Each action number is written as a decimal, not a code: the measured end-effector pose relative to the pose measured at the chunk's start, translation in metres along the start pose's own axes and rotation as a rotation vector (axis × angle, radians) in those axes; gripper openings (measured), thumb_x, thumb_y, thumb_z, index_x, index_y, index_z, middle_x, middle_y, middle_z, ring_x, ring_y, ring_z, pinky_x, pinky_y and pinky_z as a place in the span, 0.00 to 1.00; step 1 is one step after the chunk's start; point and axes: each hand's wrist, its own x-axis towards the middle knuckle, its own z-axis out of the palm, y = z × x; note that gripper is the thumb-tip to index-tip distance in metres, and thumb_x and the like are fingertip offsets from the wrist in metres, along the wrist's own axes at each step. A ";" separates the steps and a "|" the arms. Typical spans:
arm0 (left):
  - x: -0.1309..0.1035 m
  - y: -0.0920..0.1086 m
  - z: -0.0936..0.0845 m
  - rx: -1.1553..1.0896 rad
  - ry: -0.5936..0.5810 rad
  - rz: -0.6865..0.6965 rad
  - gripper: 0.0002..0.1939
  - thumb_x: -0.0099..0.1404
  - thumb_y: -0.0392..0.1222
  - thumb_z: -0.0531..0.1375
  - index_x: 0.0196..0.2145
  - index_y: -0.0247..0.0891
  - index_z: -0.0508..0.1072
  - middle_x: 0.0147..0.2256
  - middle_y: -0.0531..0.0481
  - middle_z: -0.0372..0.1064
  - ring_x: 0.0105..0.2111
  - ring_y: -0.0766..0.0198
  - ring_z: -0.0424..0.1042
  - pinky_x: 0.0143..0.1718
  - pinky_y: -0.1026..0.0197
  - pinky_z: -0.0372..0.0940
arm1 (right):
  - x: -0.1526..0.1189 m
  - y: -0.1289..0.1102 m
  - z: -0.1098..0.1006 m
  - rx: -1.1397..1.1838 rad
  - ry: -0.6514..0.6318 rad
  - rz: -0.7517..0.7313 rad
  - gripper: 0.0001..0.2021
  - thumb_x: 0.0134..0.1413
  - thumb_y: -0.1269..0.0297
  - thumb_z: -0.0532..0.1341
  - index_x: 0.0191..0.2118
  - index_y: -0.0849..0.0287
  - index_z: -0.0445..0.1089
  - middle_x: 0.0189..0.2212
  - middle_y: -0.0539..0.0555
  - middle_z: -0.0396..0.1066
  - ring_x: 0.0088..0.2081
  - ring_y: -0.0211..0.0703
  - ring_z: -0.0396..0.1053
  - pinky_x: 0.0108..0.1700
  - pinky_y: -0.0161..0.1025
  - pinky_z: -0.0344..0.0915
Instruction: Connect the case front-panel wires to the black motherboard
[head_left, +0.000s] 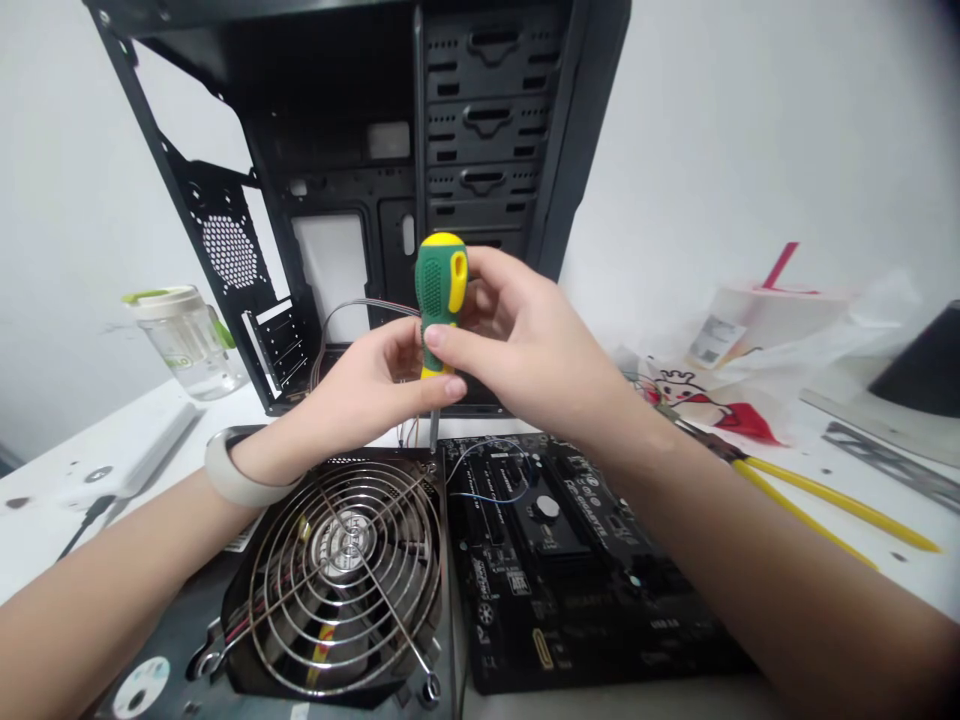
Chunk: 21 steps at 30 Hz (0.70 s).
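A green and yellow screwdriver (438, 285) stands nearly upright at the centre. My right hand (517, 320) wraps round its handle, thumb along the near side. Lower down, the thumb of my left hand (375, 370) presses on the handle's base; its other fingers are partly hidden behind. The metal shaft points down to the far right corner of the fan grille (345, 640), where a screw sits. That round wire grille covers a fan on a metal power supply (169, 625). Right beside it lies a black motherboard (517, 620), with a thin wire looped over it.
An open black computer case (487, 85) stands behind my hands. To the left are a clear cup (191, 345) and a white power bank (142, 450). Yellow-handled pliers (840, 500), a plastic bag (697, 400) and a drink cup (772, 315) lie to the right.
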 end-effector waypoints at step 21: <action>-0.001 0.002 0.000 0.085 0.116 -0.093 0.15 0.50 0.46 0.66 0.29 0.36 0.66 0.26 0.54 0.66 0.27 0.67 0.65 0.28 0.63 0.61 | 0.003 0.004 -0.002 0.050 -0.001 -0.032 0.21 0.48 0.69 0.64 0.50 0.57 0.63 0.42 0.52 0.71 0.47 0.45 0.72 0.54 0.48 0.71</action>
